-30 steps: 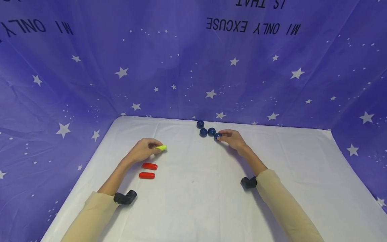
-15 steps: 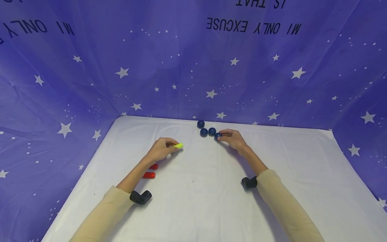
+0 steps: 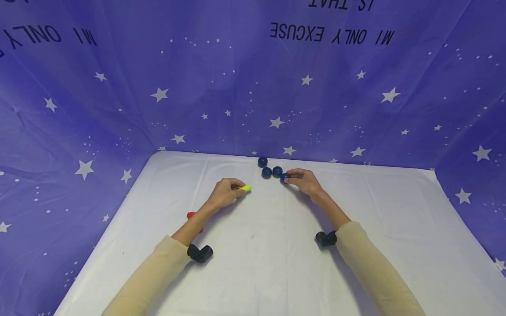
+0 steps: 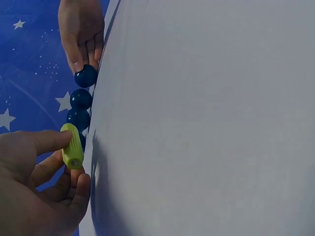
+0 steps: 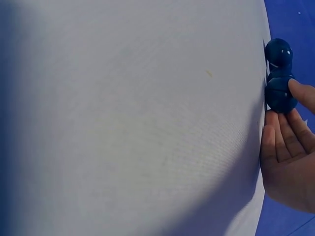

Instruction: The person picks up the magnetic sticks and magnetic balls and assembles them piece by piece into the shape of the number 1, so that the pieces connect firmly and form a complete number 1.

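In the head view my left hand (image 3: 227, 192) pinches a bright yellow ridged cylinder (image 3: 246, 188) between thumb and fingers, just left of the balls. The left wrist view shows a small round hole in the near end of this yellow cylinder (image 4: 73, 147). My right hand (image 3: 304, 181) holds a glossy dark blue ball (image 3: 284, 178), thumb on one side and fingers on the other. Beside it sit more blue balls (image 3: 266, 172), bunched near the table's back edge. Two red cylinders (image 3: 191, 215) lie under the line of my left forearm, which hides most of them.
A white cloth covers the table (image 3: 269, 254). Purple star-printed sheeting (image 3: 237, 87) rises behind the back edge and along both sides. Black wrist mounts (image 3: 200, 253) stick out from both beige sleeves.
My left hand has carried the yellow cylinder rightward towards the blue balls, and its forearm now covers much of the red cylinders. The right hand keeps still on its ball.
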A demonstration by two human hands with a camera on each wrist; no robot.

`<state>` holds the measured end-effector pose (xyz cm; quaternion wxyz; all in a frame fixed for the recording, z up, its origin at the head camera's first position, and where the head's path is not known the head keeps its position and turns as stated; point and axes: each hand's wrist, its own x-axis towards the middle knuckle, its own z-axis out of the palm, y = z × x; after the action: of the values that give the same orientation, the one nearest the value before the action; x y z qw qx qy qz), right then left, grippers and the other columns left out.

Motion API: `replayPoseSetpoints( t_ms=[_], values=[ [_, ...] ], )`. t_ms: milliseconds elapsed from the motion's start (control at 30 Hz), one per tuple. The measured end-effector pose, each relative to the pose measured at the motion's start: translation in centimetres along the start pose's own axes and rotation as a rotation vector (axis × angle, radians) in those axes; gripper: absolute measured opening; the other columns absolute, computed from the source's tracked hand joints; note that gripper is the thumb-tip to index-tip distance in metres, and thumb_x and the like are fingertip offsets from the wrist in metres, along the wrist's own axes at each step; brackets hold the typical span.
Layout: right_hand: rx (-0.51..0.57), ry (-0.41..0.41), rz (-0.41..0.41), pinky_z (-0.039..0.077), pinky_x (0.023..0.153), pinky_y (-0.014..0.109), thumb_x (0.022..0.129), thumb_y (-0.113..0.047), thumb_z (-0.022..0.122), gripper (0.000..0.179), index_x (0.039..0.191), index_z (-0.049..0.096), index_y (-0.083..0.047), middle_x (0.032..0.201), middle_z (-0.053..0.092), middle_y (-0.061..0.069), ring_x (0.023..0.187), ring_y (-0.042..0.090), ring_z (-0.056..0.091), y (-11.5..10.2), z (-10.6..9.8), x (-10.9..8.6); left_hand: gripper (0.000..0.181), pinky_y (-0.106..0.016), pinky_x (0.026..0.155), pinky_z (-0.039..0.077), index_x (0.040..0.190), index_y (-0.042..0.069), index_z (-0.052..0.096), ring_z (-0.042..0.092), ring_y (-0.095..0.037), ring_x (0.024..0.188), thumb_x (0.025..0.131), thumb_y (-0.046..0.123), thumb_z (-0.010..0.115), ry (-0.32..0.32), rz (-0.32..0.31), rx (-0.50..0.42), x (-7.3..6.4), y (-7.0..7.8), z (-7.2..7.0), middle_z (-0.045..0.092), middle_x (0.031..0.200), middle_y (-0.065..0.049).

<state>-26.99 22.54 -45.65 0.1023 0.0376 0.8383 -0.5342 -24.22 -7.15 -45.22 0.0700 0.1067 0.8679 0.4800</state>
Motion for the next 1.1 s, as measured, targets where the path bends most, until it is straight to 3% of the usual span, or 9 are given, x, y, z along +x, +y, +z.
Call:
replayPoseSetpoints(
  t_ms=[333, 700, 1100],
  values=[
    [0.003, -0.002, -0.008, 0.035, 0.11, 0.049, 0.09, -0.02, 0.075, 0.046, 0.131, 0.062, -0.004, 0.13, 0.063, 0.017, 0.126, 0.035, 0.052, -0.1, 0.1, -0.4, 0.021, -0.028, 0.073, 0.051, 0.109, 0.0, 0.074, 0.062, -0.018, 0.086, 0.089, 0.009, 0.074, -0.01, -0.004, 0.014, 1.0, 0.6, 1.5, 0.071, 0.096, -0.006],
    [0.029, -0.037, -0.063, 0.036, 0.109, 0.047, 0.09, -0.016, 0.075, 0.045, 0.13, 0.063, 0.0, 0.121, 0.067, 0.017, 0.12, 0.033, 0.057, -1.2, 1.1, -0.9, 0.02, -0.029, 0.077, 0.05, 0.107, 0.002, 0.075, 0.061, -0.018, 0.087, 0.089, 0.01, 0.075, 0.016, 0.001, 0.021, 1.5, 1.1, 2.0, 0.071, 0.095, -0.006],
    [0.018, -0.06, -0.069, 0.038, 0.107, 0.048, 0.089, -0.019, 0.076, 0.045, 0.128, 0.065, -0.003, 0.122, 0.068, 0.014, 0.119, 0.032, 0.058, -1.8, 2.2, -1.0, 0.019, -0.027, 0.074, 0.051, 0.106, 0.003, 0.076, 0.063, -0.017, 0.085, 0.088, 0.011, 0.076, 0.013, -0.014, 0.004, 1.8, 1.2, 2.3, 0.072, 0.094, -0.005]
  ],
)
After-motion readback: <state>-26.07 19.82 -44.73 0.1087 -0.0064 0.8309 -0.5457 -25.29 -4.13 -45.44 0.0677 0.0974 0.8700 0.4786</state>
